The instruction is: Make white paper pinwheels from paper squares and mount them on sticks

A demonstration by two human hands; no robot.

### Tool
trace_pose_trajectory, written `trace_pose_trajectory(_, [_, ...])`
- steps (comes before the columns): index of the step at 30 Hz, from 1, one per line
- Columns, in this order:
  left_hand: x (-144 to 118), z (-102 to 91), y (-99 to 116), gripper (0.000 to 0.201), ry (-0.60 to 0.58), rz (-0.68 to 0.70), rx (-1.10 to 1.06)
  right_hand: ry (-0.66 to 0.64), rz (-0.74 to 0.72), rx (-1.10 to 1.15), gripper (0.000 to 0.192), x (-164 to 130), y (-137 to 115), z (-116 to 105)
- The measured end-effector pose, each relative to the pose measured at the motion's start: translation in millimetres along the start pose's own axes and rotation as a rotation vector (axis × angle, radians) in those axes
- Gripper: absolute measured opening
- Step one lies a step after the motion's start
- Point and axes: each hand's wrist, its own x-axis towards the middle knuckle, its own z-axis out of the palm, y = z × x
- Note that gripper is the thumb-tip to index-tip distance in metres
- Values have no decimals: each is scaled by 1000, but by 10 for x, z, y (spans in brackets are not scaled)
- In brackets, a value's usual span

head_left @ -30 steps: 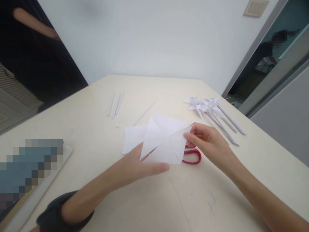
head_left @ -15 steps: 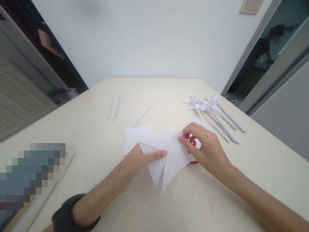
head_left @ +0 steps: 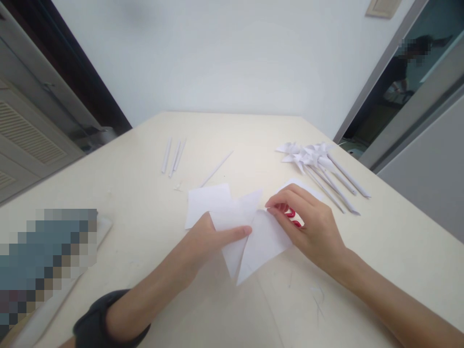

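Note:
A white sheet of paper, slit into pointed flaps, is held between both hands above the table. My left hand grips it near the middle, thumb on top and the other fingers hidden beneath. With thumb and forefinger my right hand pinches the upper edge of the right flap. Red scissor-like handles show partly behind the right hand. Another flat white paper lies just beyond the left hand, and the edge of a further white sheet appears behind the right hand.
Several white paper pinwheels on rolled sticks lie at the right. Three loose paper rolls and a thin stick lie farther back. A blurred-out object sits at the left edge. Beyond the doorway at right is a person.
My right hand has drawn the right flap's edge slightly left and down, and the flap lies flatter. The left hand keeps its hold. The view has shifted a little.

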Motion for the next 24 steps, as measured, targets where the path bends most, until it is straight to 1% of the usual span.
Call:
trace_pose_trajectory(2, [-13, -9, 33, 37, -16, 33, -18, -12, 41, 32, 10, 17, -11, -13])
trace_pose_trajectory(4, [-18, -20, 45, 34, -5, 101, -14, -31, 108, 82, 9, 34, -29, -25])
trace_pose_trajectory(7, [-14, -26, 31, 27, 14, 193, 25, -112, 228, 165, 10, 48, -46, -29])
trace_pose_trajectory(9, [-9, -15, 21, 24, 8, 214, 60, -157, 288, 198, 10, 47, -44, -19])
trace_pose_trajectory(10, [-8, -3, 18, 22, 12, 221, 78, -156, 299, 198, 9, 45, -40, -12])
trace_pose_trajectory(12, [-11, 26, 19, 20, 31, 241, 113, -107, 268, 164, 7, 37, -34, 2])
trace_pose_trajectory(15, [-29, 67, 27, 20, 41, 279, 174, -49, 157, 120, 5, 18, -47, 26])
trace_pose_trajectory(19, [-62, 94, 31, 16, 29, 276, 224, -78, 104, 152, 7, -19, -100, 70])
trace_pose_trajectory(22, [-83, 103, 29, 14, 34, 280, 212, -115, 107, 176, 9, -47, -140, 95])
trace_pose_trajectory(24, [-92, 108, 32, 15, 42, 286, 198, -115, 119, 177, 8, -60, -156, 100])
